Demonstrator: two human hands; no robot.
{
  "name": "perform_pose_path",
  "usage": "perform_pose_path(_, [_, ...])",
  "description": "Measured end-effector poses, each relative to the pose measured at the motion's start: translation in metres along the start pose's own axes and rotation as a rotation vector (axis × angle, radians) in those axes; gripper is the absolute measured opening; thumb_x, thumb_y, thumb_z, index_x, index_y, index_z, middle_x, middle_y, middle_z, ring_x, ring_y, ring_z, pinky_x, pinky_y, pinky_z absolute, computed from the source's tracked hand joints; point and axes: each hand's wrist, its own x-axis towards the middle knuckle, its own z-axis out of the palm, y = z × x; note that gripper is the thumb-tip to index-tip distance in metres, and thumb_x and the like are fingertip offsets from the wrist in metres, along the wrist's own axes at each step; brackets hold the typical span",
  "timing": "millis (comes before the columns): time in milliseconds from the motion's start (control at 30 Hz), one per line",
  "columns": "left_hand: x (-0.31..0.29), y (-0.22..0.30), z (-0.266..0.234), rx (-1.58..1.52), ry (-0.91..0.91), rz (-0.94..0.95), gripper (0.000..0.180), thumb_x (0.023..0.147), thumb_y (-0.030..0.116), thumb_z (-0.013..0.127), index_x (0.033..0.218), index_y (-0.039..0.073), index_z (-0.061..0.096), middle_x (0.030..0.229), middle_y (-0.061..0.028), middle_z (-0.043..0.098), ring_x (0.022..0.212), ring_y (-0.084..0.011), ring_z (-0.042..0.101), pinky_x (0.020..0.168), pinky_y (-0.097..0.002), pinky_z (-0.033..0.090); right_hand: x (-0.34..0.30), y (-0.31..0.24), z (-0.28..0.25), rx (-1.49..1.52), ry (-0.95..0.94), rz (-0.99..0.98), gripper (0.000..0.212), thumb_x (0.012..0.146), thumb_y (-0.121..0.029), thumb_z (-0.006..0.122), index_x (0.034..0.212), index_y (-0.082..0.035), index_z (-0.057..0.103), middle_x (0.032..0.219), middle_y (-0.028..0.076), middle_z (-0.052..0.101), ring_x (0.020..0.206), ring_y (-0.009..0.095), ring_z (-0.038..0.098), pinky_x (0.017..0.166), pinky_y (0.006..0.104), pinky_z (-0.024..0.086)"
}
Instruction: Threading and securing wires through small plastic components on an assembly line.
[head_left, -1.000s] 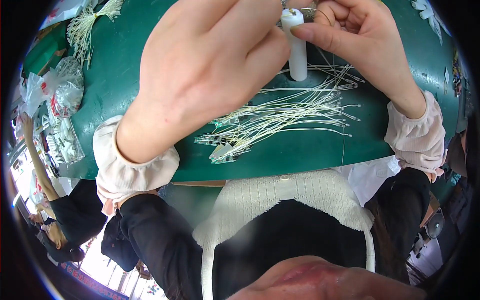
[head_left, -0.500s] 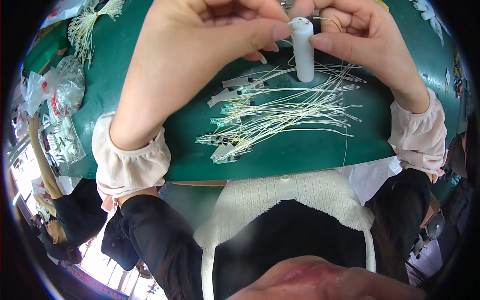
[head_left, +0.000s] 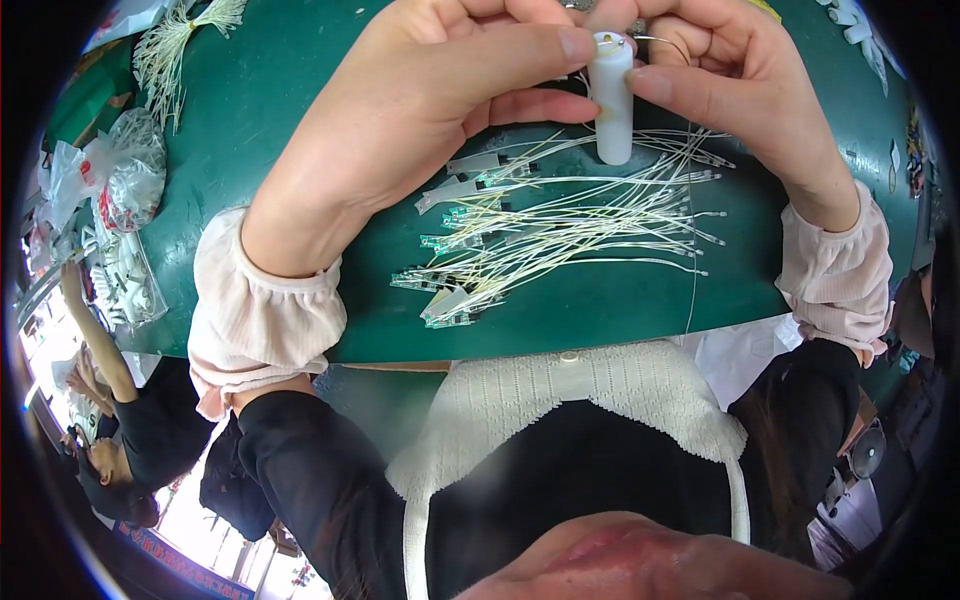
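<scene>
At one o'clock, the right hand (head_left: 738, 92) grips a white cylinder (head_left: 614, 115); the left hand (head_left: 432, 98), pinch contents unclear, tends its top, the next move likely demanding steadiness.

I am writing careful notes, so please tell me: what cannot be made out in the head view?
Head view: top of the bare left hand and bare right hand: cut off by the upper edge.
Head view: far side of the white cylindrical tube: hidden by its near side.
Head view: fine details on the small green circuit boards: too small.
</scene>
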Motion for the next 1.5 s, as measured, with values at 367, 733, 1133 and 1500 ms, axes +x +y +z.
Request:
perform_pose_path(367, [0.053,-0.021,-0.041,0.112,-0.674,0.702,0.006,0.102,0.007,0.063,0.102,0.003,0.058,0.121,-0.0131,0.065,0.101,-0.0172,0.069,0.089,-0.0308,0.061,-0.002,-0.003,0.010,-0.086,0.244,-0.219,0.015,0.100,-0.005,0.065,0.108,0.000,0.053,0.079,0.000,0.061,0.065,0.003,0.055,0.055,0.0168,0.039])
perform_pose_path(733, [0.052,-0.016,-0.041,0.016,-0.610,0.693,0.007,0.103,0.008,0.062,0.104,0.002,0.060,0.114,-0.0114,0.068,0.098,-0.0165,0.069,0.088,-0.0310,0.062,0.010,0.014,0.012,-0.374,0.346,-0.545,0.013,0.097,0.002,0.065,0.105,0.001,0.055,0.087,0.000,0.063,0.068,-0.001,0.053,0.055,0.0139,0.037])
perform_pose_path(1133, [0.032,-0.008,-0.023,0.003,-0.541,0.691,0.010,0.103,0.010,0.062,0.107,0.001,0.061,0.112,-0.0100,0.068,0.096,-0.0152,0.069,0.087,-0.0291,0.061,0.001,-0.011,0.035,-0.376,0.397,-0.475,0.014,0.097,0.004,0.064,0.107,0.001,0.055,0.087,0.001,0.063,0.069,-0.002,0.055,0.056,0.0132,0.038])
perform_pose_path(1500, [0.037,-0.011,-0.026,0.073,-0.469,0.671,0.010,0.104,0.010,0.061,0.107,0.001,0.060,0.111,-0.0090,0.067,0.095,-0.0143,0.068,0.087,-0.0286,0.061,0.006,0.005,0.019,-0.342,0.432,-0.400,0.011,0.100,-0.004,0.063,0.105,-0.001,0.053,0.082,0.002,0.064,0.065,0.003,0.056,0.055,0.0166,0.041])
